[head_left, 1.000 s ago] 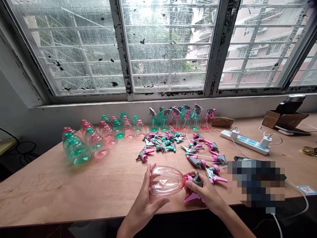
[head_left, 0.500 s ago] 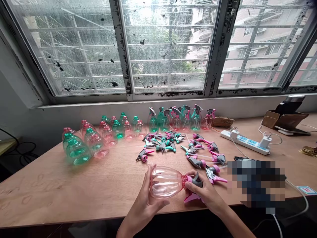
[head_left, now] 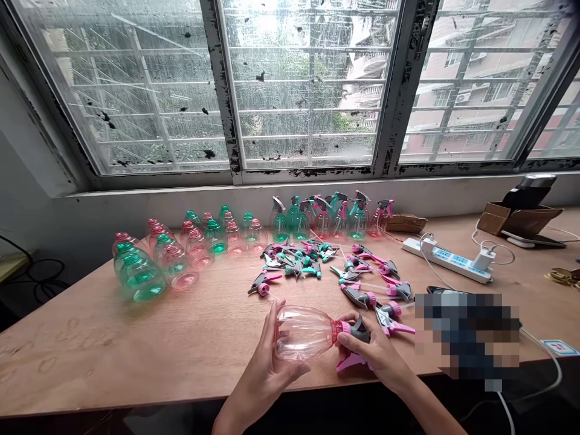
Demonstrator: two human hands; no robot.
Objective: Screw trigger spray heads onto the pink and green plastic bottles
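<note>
A clear pink spray bottle (head_left: 304,333) lies on its side in the air above the table's front edge, its base to the left. My left hand (head_left: 267,362) is wrapped round the base end, thumb below and fingers behind. At the neck, my right hand (head_left: 374,350) grips the grey and pink spray head (head_left: 357,329), whose pink collar meets the bottle's mouth. The pink trigger (head_left: 352,361) points down toward me. Loose spray heads (head_left: 299,260) in grey, pink and green lie in a spread just beyond both hands.
Green and pink bottles without heads (head_left: 144,275) stand at the left. Several bottles with heads (head_left: 324,220) line the wall below the window. To the right are a white power strip (head_left: 446,260), a cardboard box (head_left: 496,217) and a blurred-out patch with a cable.
Almost nothing differs. Both hands keep the same hold on the spray bottle and its head, and the view has shifted very slightly.
</note>
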